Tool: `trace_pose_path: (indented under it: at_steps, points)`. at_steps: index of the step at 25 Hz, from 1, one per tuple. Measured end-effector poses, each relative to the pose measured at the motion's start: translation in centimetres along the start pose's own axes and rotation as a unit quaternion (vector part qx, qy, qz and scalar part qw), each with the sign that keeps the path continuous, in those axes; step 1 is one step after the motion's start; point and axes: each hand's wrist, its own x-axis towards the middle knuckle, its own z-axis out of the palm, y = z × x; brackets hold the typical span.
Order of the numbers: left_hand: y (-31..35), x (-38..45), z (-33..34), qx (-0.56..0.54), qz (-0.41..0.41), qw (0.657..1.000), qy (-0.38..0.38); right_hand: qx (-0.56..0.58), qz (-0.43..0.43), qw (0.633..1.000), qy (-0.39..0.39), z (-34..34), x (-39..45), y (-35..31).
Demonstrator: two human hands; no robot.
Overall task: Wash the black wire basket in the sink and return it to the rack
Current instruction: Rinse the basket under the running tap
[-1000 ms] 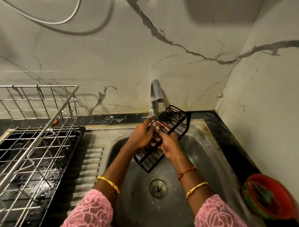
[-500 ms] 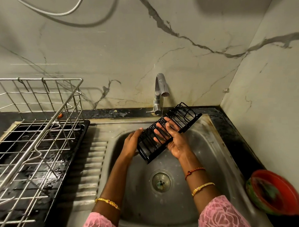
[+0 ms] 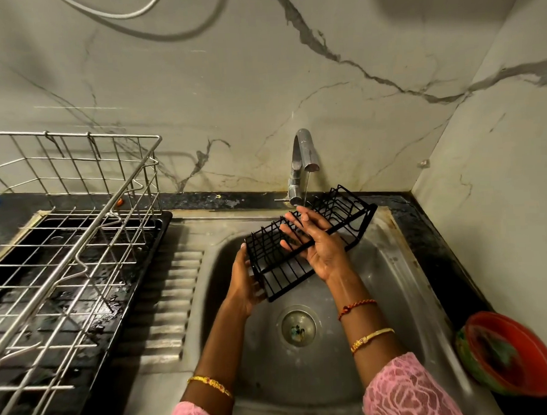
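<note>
Black wire basket held tilted over steel sink, centre frame, just under tap with thin water stream. Left hand gripping basket's lower-left end. Right hand flat against its wires, fingers straight and spread. Steel dish rack at left on bench; red bowl lower right.

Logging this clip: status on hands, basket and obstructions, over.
Left hand grips black wire basket at its near end; right hand flat across its wires. Basket tilted over sink, under tap. Rack left, path unobstructed.
</note>
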Motion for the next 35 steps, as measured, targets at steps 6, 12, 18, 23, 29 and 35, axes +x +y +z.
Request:
trace_pose_path:
  at_steps: [6,12,18,23,29,35]
  points:
    - [-0.4,-0.1,-1.8,0.043,0.07,0.997,0.012,-0.021,0.062,0.998,0.024,2.3,1.1,0.2]
    - [3.2,-2.5,-3.6,0.265,0.266,0.923,-0.087,-0.003,0.094,0.991,0.091,4.0,2.2,0.7]
    - [2.4,-1.4,-1.0,0.172,0.37,0.911,0.067,-0.032,0.205,0.971,0.117,4.4,3.5,-1.3]
    - [1.7,0.2,-0.6,0.111,0.385,0.912,0.093,0.018,0.216,0.964,0.155,3.4,3.7,-2.3]
    - [1.3,0.2,-1.4,0.086,0.381,0.915,0.102,-0.129,0.056,0.951,0.276,1.8,2.1,-2.0]
    - [2.5,0.6,-2.6,0.073,0.377,0.919,0.094,-0.375,0.084,0.908,0.169,2.8,3.5,-6.1]
